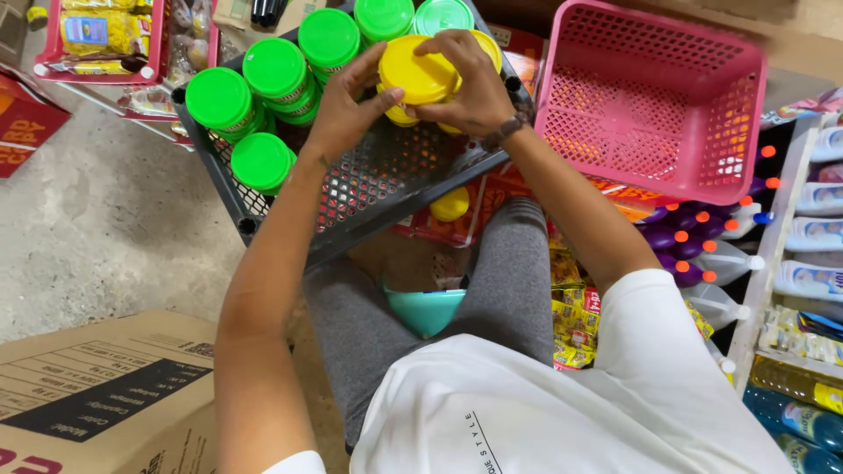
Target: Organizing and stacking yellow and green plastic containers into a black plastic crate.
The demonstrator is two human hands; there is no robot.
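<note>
A dark grey plastic crate (386,180) rests tilted across my knees. Inside it stand several jars with green lids (274,68) along its far and left side. Both hands are over the crate's far right part, on jars with yellow lids (414,72). My left hand (344,104) grips the left side of a yellow-lidded jar. My right hand (470,83) lies over the top of the yellow lids from the right. Another yellow lid (450,204) shows below the crate's near edge.
An empty pink basket (654,96) stands at the right of the crate. Purple and white bottles (702,246) and shelves with cleaning bottles (821,228) fill the right side. A cardboard box (101,395) lies at the lower left, yellow packets (575,325) by my right knee.
</note>
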